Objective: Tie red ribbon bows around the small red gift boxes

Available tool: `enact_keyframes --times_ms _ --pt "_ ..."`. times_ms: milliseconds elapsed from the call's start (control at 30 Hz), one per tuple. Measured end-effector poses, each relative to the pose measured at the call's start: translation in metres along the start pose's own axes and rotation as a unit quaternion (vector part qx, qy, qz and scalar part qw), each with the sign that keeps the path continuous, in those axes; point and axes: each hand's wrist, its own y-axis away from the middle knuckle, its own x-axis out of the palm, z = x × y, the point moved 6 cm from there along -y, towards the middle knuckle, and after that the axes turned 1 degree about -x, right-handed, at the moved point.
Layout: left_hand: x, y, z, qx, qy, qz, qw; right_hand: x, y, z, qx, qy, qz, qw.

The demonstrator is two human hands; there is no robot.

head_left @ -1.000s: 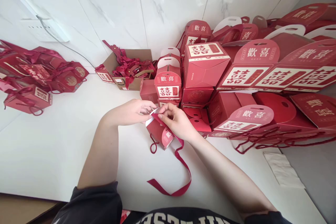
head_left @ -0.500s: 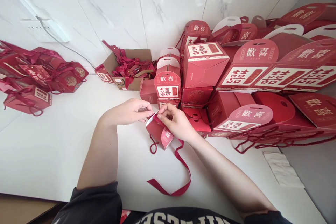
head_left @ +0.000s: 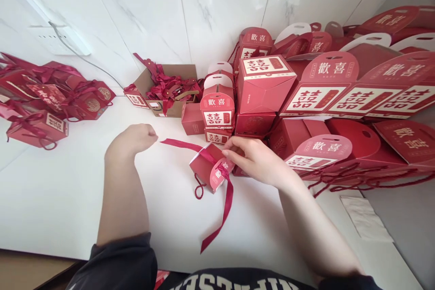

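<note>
A small red box lies tilted on the white table, with a red cord loop beside it. Dark red ribbon passes through its handle area; one end trails toward me, the other stretches left. My left hand is curled closed just beyond that left ribbon end, with a small gap between them. At the box's upper right is my right hand, its thumb and fingers slightly apart near the lettered flap; no held object shows between them.
Red boxes are stacked along the right and back. A cardboard box of ribbons stands against the wall. Ribboned boxes sit at left. White tissue lies at right, and a cable hangs from the wall outlet.
My left hand has moved left from the box and curled closed. My right hand has shifted right and opened. The ribbon now stretches left across the box, and its near end hangs straighter.
</note>
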Motion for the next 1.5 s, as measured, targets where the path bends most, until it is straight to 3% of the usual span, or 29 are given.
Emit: enact_keyframes --times_ms 100,233,333,500,700,800,967,1233,1500 --pt "0.008 0.004 -0.029 0.068 0.023 -0.001 0.997 -0.001 0.012 -0.003 0.018 0.096 0.065 0.993" --pt "0.043 0.026 -0.094 0.249 0.096 0.199 0.943 0.009 0.016 -0.012 0.037 0.164 0.101 0.981" --pt "0.057 0.032 -0.111 0.289 0.093 0.25 0.919 0.015 0.013 -0.014 0.033 0.153 0.094 0.983" --pt "0.072 0.024 -0.102 0.264 0.066 0.287 0.919 0.022 0.009 -0.009 0.047 0.166 0.081 0.982" --pt "0.075 0.021 -0.103 0.232 0.033 0.217 0.947 0.035 0.002 -0.008 0.099 0.165 0.069 0.979" --pt "0.074 0.024 -0.099 0.215 0.035 0.23 0.949 0.038 0.0 -0.01 0.082 0.135 0.066 0.985" --pt "0.074 0.035 -0.095 0.212 0.046 0.33 0.919 0.027 0.0 -0.006 0.024 0.035 0.065 0.997" --pt "0.061 0.033 -0.09 0.163 0.094 0.3 0.935 0.005 0.004 -0.009 0.028 -0.101 0.042 0.994" --pt "0.04 0.035 -0.074 0.192 0.054 0.322 0.926 -0.011 0.014 -0.016 0.077 -0.086 0.033 0.993"
